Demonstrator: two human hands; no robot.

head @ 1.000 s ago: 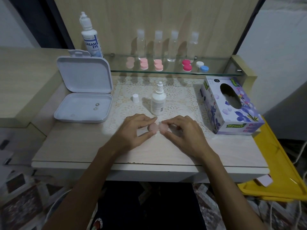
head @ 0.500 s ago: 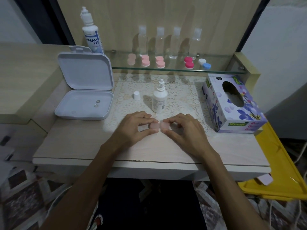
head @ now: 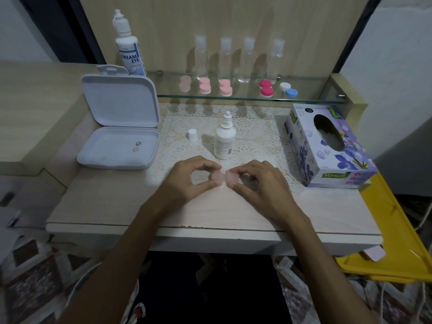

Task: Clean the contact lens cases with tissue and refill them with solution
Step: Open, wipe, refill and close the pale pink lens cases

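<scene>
Pink contact lens case [head: 224, 178] sits mid-frame above the worktop [head: 112, 204], pinched between my left hand [head: 187, 183] and right hand [head: 259, 185], one cap each.

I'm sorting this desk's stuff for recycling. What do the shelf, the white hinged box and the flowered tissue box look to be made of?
The shelf looks like clear glass: you see through it, and its front edge shows green. The white hinged box seems to be matte moulded plastic, with rounded corners and a smooth even surface. The tissue box appears to be printed cardboard, with sharp folded edges and a slightly glossy print.
</scene>
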